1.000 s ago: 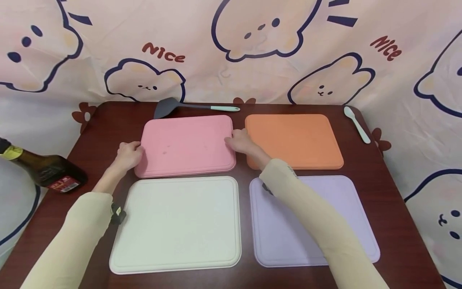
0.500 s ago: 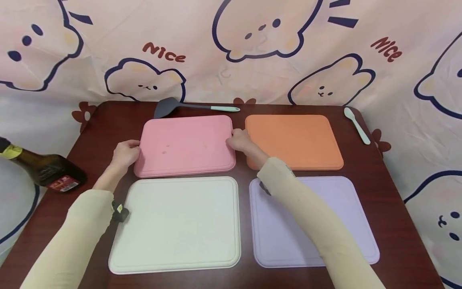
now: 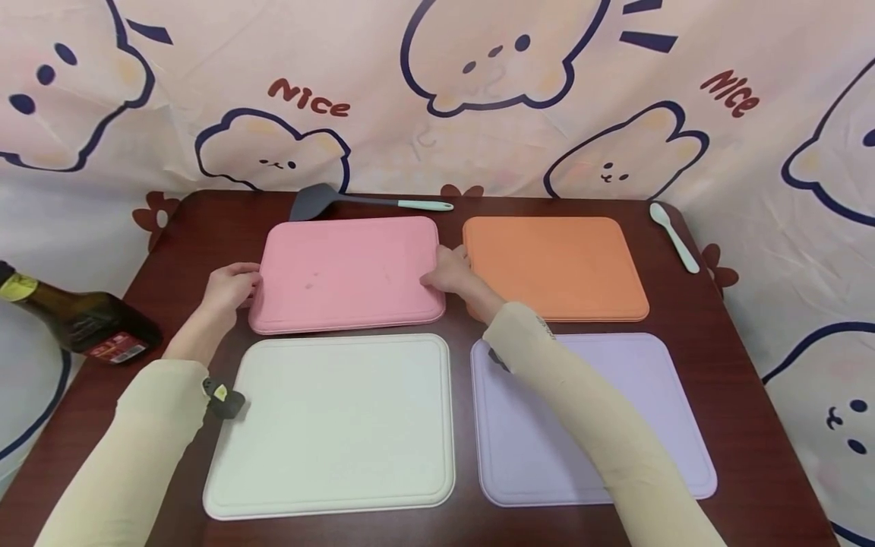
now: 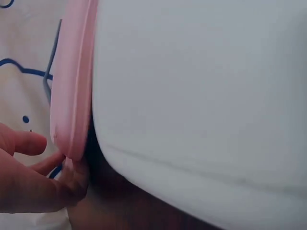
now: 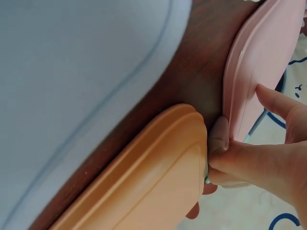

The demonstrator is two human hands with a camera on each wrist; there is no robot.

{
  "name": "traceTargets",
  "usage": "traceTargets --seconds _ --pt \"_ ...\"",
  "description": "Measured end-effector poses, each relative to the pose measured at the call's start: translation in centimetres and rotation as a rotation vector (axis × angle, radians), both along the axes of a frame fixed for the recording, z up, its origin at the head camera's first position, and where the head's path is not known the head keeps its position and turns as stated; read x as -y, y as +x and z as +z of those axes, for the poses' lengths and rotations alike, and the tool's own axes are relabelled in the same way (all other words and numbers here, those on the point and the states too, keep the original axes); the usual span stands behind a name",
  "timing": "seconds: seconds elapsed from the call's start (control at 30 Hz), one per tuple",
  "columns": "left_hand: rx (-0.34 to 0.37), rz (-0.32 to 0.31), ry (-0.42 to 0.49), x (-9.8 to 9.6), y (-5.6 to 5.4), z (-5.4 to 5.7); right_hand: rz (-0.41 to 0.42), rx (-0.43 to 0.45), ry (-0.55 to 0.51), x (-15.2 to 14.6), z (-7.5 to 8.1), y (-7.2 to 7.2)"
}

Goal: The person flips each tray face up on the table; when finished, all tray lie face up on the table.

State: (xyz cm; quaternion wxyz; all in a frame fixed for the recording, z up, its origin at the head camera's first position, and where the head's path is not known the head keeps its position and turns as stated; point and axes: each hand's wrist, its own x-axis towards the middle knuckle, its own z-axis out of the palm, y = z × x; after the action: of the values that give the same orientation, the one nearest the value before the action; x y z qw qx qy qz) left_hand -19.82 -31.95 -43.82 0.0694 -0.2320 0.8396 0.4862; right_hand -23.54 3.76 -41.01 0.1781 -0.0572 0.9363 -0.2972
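Note:
A pink rectangular lid [image 3: 349, 273] with rounded corners and a stepped rim lies at the back left of the table. My left hand [image 3: 231, 287] holds its left edge. In the left wrist view, fingertips [image 4: 74, 175] curl against the pink rim, while another finger hovers beside its top. At the opposite edge my right hand [image 3: 454, 270] pinches the rim, one digit on top [image 5: 273, 98] and others at the side. Right beside that hand sits an orange lid [image 3: 557, 270]. What lies beneath the pink lid is hidden.
A white lid [image 3: 335, 425] and a lilac lid [image 3: 588, 418] lie nearer. Behind the pink lid is a dark spatula [image 3: 317, 201] with a mint handle. A pale spoon [image 3: 674, 237] lies far right. A dark bottle [image 3: 89, 319] stands at the left edge.
The pink lid's left edge has shifted slightly left, and my left hand with it. My right hand stays at the right edge, barely moved. Other objects look unchanged.

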Motion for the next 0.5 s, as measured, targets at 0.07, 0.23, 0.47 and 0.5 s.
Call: traceTargets --seconds 0.07,0.23,0.47,0.5 --pt "0.0 0.006 0.048 0.5 -0.1 -0.2 -0.012 0.006 0.004 0.0 -0.1 -0.1" --pt "-0.013 0.034 0.112 -0.8 1.1 2.7 -0.03 0.033 -0.003 -0.1 0.3 0.1" --pt "-0.002 0.037 0.11 -0.8 1.1 3.3 -0.056 0.038 -0.04 -0.4 0.1 -0.2" --pt "-0.005 0.033 0.098 -0.4 0.9 2.8 -0.071 0.041 -0.054 -0.4 0.0 -0.3"
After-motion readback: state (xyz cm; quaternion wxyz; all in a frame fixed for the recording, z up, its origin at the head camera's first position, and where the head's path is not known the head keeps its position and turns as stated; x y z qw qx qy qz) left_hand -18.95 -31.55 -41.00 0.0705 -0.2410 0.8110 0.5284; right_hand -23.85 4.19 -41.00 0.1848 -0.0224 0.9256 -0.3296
